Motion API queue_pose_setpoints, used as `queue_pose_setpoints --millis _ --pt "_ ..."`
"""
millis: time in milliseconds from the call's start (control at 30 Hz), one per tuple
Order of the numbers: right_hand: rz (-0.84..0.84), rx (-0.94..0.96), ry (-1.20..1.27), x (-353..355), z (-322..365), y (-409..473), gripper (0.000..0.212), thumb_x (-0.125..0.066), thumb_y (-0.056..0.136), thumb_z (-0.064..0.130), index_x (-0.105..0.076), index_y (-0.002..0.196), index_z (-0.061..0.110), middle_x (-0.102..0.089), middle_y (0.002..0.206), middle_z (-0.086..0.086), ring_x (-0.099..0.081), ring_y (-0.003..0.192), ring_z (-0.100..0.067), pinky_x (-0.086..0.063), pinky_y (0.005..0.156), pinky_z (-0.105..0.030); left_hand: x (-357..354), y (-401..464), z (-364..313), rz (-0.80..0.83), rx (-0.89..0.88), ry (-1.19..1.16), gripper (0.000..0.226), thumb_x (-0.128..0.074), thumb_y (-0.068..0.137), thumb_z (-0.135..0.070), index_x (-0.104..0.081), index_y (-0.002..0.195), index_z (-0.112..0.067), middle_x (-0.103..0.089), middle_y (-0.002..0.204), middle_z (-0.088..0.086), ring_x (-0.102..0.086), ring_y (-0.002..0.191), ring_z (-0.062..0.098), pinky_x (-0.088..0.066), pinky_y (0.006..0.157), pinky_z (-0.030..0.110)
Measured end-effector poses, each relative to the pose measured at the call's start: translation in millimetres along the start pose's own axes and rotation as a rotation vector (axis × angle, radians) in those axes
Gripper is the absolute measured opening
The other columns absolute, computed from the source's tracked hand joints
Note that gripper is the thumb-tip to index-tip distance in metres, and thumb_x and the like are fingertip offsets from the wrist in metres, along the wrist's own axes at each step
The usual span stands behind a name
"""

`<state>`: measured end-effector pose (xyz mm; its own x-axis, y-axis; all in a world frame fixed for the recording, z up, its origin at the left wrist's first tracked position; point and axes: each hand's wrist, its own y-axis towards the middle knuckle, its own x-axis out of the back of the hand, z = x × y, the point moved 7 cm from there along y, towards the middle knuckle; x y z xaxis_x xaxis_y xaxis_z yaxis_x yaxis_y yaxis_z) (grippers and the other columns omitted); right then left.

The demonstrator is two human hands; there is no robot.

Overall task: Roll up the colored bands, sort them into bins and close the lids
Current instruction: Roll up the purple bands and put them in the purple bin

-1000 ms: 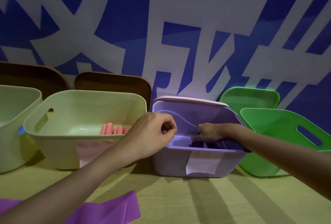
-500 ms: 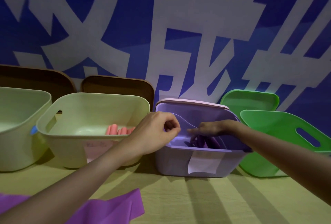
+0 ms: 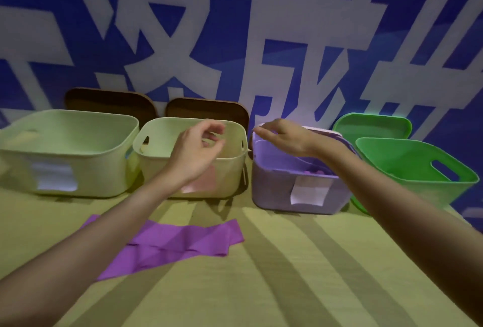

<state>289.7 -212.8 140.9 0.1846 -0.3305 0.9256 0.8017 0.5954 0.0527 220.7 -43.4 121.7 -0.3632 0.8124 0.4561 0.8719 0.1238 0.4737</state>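
Now between bands: both hands (image 3: 198,148) (image 3: 285,135) empty, fingers loose, above bins. Purple band (image 3: 177,243) flat on surface; likely next: roll it, drop into purple bin (image 3: 274,196).

Purple band (image 3: 172,244): flat, unrolled, creased, at 6 o'clock of the middle cream bin (image 3: 230,169). Four open bins in a row: cream bin (image 3: 86,167) at 9 o'clock end, lilac bin (image 3: 274,190) holding purple rolls (image 3: 315,170), green bin (image 3: 418,167) tilted at 3 o'clock end. Lids lean behind: two brown (image 3: 209,108), lilac, green (image 3: 371,125).
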Motion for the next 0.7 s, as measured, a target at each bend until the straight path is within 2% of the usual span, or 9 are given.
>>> queue_pose_setpoints --millis 100,200,300,367,433,500,600,700 --pt "-0.114 0.097 -0.093 -8.7 28.8 -15.4 0.048 -0.037 0.101 0.041 -0.060 0.123 0.004 -0.059 0.125 -0.015 -0.050 0.117 -0.026 -0.039 0.096 -0.034 32.1 -23.4 19.3 -0.025 0.048 0.006 0.022 -0.065 0.086 -0.005 -0.066 0.105 -0.017 -0.068 0.101 -0.004 -0.064 0.088 0.011 -0.050 0.077 0.023" --pt "-0.204 0.154 -0.032 -22.7 52.2 -34.8 0.048 -0.044 0.100 0.039 -0.049 0.137 0.010 -0.048 0.137 -0.012 -0.042 0.128 -0.023 -0.031 0.099 -0.026 57.6 -51.4 43.6 -0.003 0.102 0.026 0.020 -0.065 0.084 0.000 -0.067 0.097 -0.016 -0.069 0.093 -0.001 -0.065 0.085 0.014 -0.049 0.076 0.020" --pt "-0.306 0.268 0.057 -45.2 76.6 -57.6 0.044 -0.052 0.098 0.032 -0.050 0.136 0.010 -0.047 0.135 -0.011 -0.046 0.123 -0.020 -0.031 0.098 -0.019 77.1 -84.1 69.1 0.036 0.159 0.095 0.016 -0.067 0.085 -0.005 -0.068 0.095 -0.016 -0.069 0.090 -0.005 -0.063 0.080 0.003 -0.046 0.071 0.013" --pt "-0.286 0.289 0.080 -71.5 85.1 -67.8 0.042 -0.054 0.097 0.029 -0.051 0.134 0.010 -0.049 0.132 -0.009 -0.047 0.122 -0.019 -0.032 0.099 -0.018 88.2 -107.4 87.5 0.040 0.215 0.115 0.016 -0.067 0.085 -0.005 -0.068 0.095 -0.017 -0.068 0.090 -0.006 -0.061 0.078 -0.001 -0.047 0.070 0.015" --pt "-0.217 0.264 0.093 -104.7 88.0 -76.0 0.043 -0.057 0.096 0.026 -0.050 0.135 0.010 -0.048 0.131 -0.009 -0.046 0.122 -0.019 -0.030 0.099 -0.015 99.5 -131.7 111.0 0.013 0.299 0.128 0.017 -0.065 0.084 -0.003 -0.067 0.095 -0.017 -0.068 0.092 -0.006 -0.063 0.082 0.007 -0.051 0.074 0.026" --pt "-0.156 0.216 0.119 -136.1 86.6 -84.3 0.046 -0.060 0.094 0.022 -0.049 0.135 0.007 -0.048 0.131 -0.011 -0.048 0.121 -0.022 -0.028 0.097 -0.013 111.6 -155.3 133.3 -0.055 0.380 0.154 0.019 -0.063 0.083 -0.002 -0.068 0.095 -0.017 -0.068 0.094 -0.003 -0.063 0.084 0.014 -0.051 0.079 0.030" --pt "-0.102 0.119 0.179 -171.9 79.3 -95.4 0.045 -0.061 0.092 0.018 -0.050 0.133 0.006 -0.049 0.129 -0.012 -0.051 0.118 -0.025 -0.037 0.099 -0.025 130.8 -183.6 153.7 -0.249 0.490 0.149 0.023 -0.059 0.082 -0.001 -0.069 0.097 -0.015 -0.068 0.093 0.000 -0.062 0.085 0.016 -0.048 0.079 0.027" --pt "-0.194 -0.016 0.242 -187.0 67.2 -102.1 0.041 -0.062 0.090 0.015 -0.054 0.129 0.004 -0.053 0.124 -0.014 -0.055 0.112 -0.026 -0.041 0.097 -0.029 146.6 -194.3 170.8 -0.408 0.634 0.089 0.018 -0.060 0.082 -0.006 -0.069 0.094 -0.017 -0.069 0.094 -0.002 -0.062 0.085 0.014 -0.044 0.076 0.024"
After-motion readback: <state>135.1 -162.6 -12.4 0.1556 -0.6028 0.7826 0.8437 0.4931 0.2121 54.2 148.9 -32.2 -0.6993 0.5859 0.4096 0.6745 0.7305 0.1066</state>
